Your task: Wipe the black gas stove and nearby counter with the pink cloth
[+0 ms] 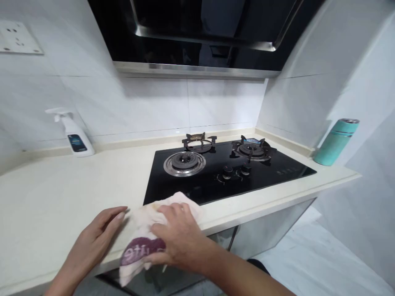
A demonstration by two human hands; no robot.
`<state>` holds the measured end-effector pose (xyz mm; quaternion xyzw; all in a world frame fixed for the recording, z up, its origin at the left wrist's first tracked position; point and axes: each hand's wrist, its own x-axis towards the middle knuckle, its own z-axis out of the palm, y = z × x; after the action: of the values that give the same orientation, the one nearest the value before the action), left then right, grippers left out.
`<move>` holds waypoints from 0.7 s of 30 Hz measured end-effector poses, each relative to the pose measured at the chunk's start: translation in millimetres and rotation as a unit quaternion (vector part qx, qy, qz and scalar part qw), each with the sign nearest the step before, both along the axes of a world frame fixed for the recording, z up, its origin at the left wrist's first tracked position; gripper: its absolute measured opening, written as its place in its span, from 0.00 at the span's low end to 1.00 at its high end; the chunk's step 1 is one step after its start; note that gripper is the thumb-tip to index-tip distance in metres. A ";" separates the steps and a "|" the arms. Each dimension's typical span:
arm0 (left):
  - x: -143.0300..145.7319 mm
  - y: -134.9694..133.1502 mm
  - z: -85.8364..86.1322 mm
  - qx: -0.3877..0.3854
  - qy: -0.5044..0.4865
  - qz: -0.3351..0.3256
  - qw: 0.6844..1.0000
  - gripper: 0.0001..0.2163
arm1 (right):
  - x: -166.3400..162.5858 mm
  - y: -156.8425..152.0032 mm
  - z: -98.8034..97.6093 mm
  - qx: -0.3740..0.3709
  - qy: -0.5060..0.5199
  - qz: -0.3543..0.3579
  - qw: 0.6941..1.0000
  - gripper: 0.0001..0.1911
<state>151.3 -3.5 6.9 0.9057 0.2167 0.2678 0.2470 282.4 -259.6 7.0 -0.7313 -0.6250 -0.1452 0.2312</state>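
A pale pink cloth (pixel 145 218) with a purple patch and white lettering lies over the counter's front edge and the near left corner of the black gas hob (pixel 203 187). My right hand (pixel 180 236) is on top of it, fingers bent into the fabric and thumb holding its lower part. One end of the cloth hangs below the edge. Just left of the cloth, my left hand (pixel 98 234) rests at the counter edge with nothing in it, its fingers extended and a gap between them and the thumb.
The left burner (pixel 185 162) has no grate on it; a pan support (pixel 199 144) stands behind it. The right burner (pixel 253 151) carries its grate. A white spray bottle (pixel 77 135) stands at back left, a turquoise flask (pixel 337 142) at right. A range hood (pixel 197 45) hangs above.
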 end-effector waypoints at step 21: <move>52.4 -41.4 -5.4 0.145 -0.022 -0.119 0.982 0.22 | 223.8 -337.7 -27.8 0.023 0.080 -0.663 0.744 0.30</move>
<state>203.7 -44.9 1.5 0.9452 0.0607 0.2847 0.1480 506.1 -597.3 -20.8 -0.9647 0.0421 -0.2175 0.1424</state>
